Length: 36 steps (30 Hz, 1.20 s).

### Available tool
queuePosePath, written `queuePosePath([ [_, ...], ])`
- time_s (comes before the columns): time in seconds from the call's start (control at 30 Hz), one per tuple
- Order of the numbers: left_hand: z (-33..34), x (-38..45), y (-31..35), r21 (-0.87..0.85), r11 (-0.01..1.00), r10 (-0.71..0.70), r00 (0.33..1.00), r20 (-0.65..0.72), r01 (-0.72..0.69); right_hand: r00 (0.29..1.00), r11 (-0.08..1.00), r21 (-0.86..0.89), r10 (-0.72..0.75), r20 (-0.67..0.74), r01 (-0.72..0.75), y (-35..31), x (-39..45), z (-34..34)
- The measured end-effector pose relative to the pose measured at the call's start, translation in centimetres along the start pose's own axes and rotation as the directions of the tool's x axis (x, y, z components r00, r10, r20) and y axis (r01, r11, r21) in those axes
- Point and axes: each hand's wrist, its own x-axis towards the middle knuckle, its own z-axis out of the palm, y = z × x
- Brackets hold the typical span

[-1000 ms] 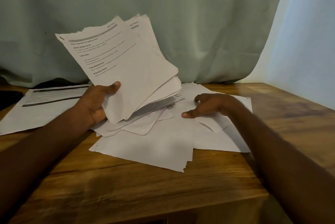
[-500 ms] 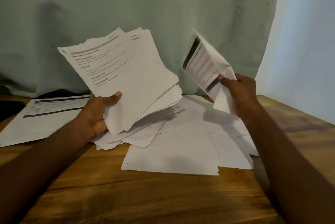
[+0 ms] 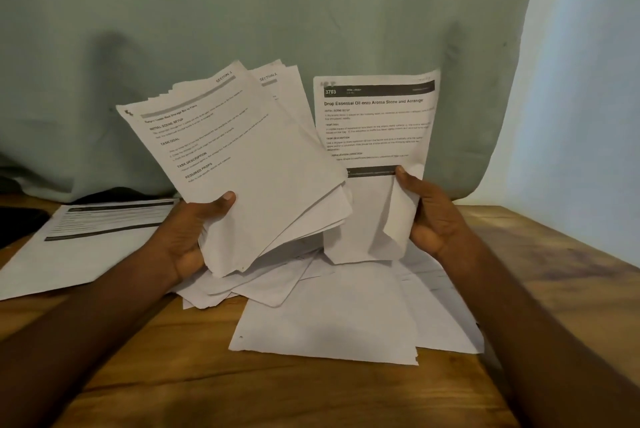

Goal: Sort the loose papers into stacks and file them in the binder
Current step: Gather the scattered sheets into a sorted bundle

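Wooden table (image 3: pixel 540 275), green curtain (image 3: pixel 311 12) behind: a person sorts loose papers, one freshly lifted sheet held up to read.

A second ago the right hand (image 3: pixel 433 216) lay on the scattered papers (image 3: pixel 332 323); now it pinches a single printed sheet (image 3: pixel 375 129) upright by its lower edge, its heading facing the camera, likely to decide its stack. The left hand (image 3: pixel 197 230) grips a fanned bundle of pages (image 3: pixel 249 164), thumb on top. A separate stack (image 3: pixel 90 240) lies at the table's left. No binder is in view, so filing appears well off; sorting is only partly done.
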Motion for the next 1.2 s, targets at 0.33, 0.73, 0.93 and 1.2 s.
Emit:
queuePosePath([
  [0.33,0.1,0.2,-0.2,-0.004,1.0,0.023,0.999,-0.032,-0.023,0.992,0.998,0.057,0.026,0.125,-0.034,0.0,-0.3,0.2],
  [0.73,-0.2,0.7,-0.1,0.037,0.999,0.021,0.995,-0.1,-0.017,0.926,0.964,-0.075,0.221,-0.306,-0.254,1.5,0.3,-1.1],
  [0.93,-0.5,0.8,1.6,0.018,1.0,0.019,0.996,-0.082,-0.018,0.945,0.931,-0.164,0.325,-0.039,-0.327,4.3,0.5,1.3],
  [1.2,-0.6,1.0,2.5,-0.025,1.0,-0.003,0.997,-0.084,0.001,0.952,0.556,-0.831,0.263,0.156,-0.018,7.2,-0.3,5.5],
])
